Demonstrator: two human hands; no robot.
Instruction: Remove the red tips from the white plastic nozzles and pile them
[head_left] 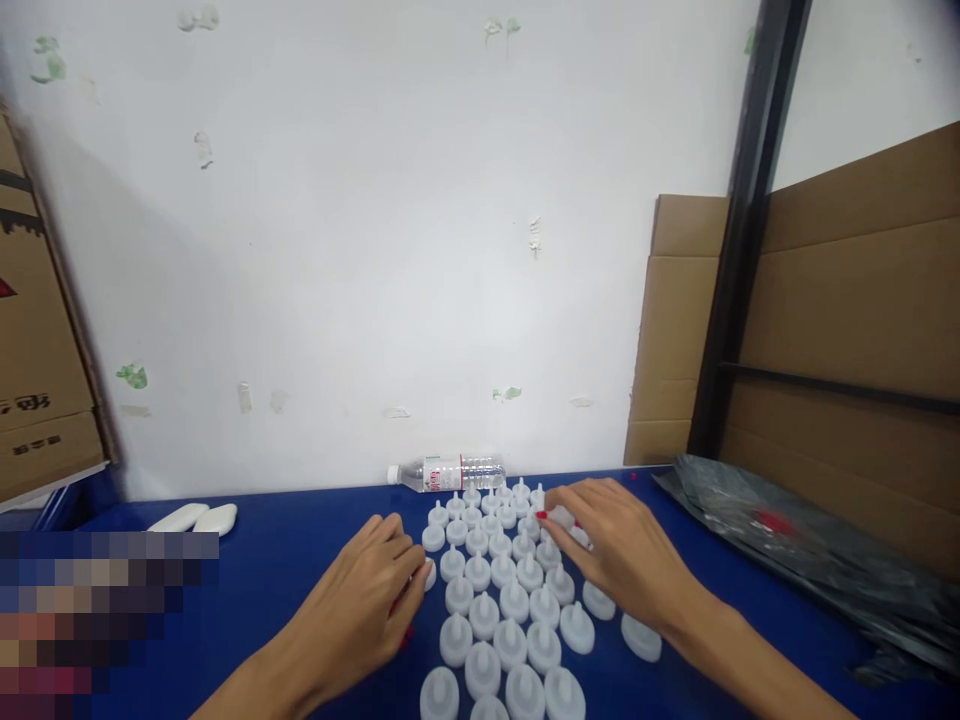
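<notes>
Many white translucent plastic caps with pointed nozzles [501,571] stand upright in a close cluster, nozzles up. On their left edge, my left hand [367,585] is closed, fingers curled under; its palm side is hidden. A cap [430,575] shows partly behind its knuckles. Over the far right part of the cluster, my right hand [619,540] has its thumb and fingers bent around a white plastic cap [564,517], largely covered by the fingers. A few caps tilt at the right, one of them [641,637] beneath my right wrist.
A clear plastic bottle [450,474] lies behind the caps by the wall. Two white rounded objects [216,519] rest at the blue table's [292,540] left. Dark plastic bags [795,540] lie at right, near cardboard [855,320] and a black post [739,230]. A carton [45,300] stands left.
</notes>
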